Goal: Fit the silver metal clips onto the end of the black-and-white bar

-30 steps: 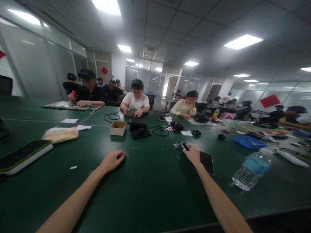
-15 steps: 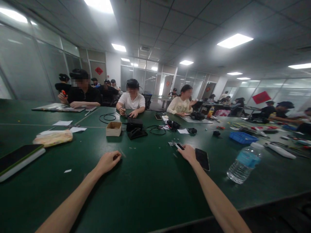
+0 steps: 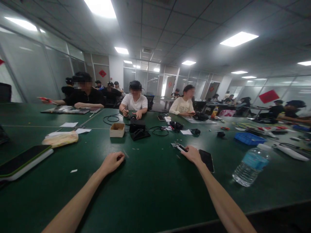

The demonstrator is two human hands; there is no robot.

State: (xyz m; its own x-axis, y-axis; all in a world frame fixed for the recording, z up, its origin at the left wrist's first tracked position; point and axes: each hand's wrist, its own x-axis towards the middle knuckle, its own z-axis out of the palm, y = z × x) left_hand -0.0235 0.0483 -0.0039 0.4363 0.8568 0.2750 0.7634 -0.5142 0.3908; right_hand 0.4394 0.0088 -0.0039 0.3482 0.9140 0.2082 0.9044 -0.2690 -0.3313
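My left hand (image 3: 113, 161) rests on the green table (image 3: 148, 191), its fingers loosely curled with nothing visible in them. To the right, my right hand (image 3: 193, 154) has its fingers closed on a small white device with a dark face (image 3: 182, 148), low against the tabletop. Just beyond that device lie some small metallic pieces (image 3: 175, 144), too small to make out. A dark phone-like slab (image 3: 207, 160) lies flat beside my right hand, partly covered by my wrist.
An upright water bottle (image 3: 252, 165) stands at right, before a blue tray (image 3: 249, 138). Ahead are a small open box (image 3: 117, 130) and a black device (image 3: 137, 126) with cables. A plastic-wrapped packet (image 3: 60, 139) and green-edged slab (image 3: 26, 158) lie left. Co-workers sit opposite.
The view has swung slightly left, so everything sits further right. My hands keep their poses. Opposite, the co-worker in black has stretched an arm sideways; the one in cream has lowered a raised hand.
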